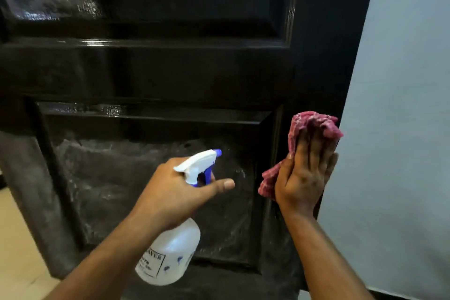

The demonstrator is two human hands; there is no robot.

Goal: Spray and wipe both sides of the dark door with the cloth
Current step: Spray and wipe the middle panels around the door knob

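- My feed is dim overall; the dark door (155,73) swallows most of the light.
- Bright glare streaks sit on its upper-left panel and along the moulding ridge, so the light seems to come from the upper left.
- The pale wall (401,85) on the right is evenly lit.
- Straight edges bow near the borders.
- The lower left smears with blur; the left hand (175,190) and right hand (306,178) look slightly soft.

**Pale wall, cream floor**

A pale blue-grey wall (401,80) is filling the right side of the view, plain and smooth, taking soft, even light. Down at its foot, a dark skirting strip (394,296) is running along the bottom right corner. Over at the lower left, a cream floor (17,251) is showing, blurred, its surface too soft to read.
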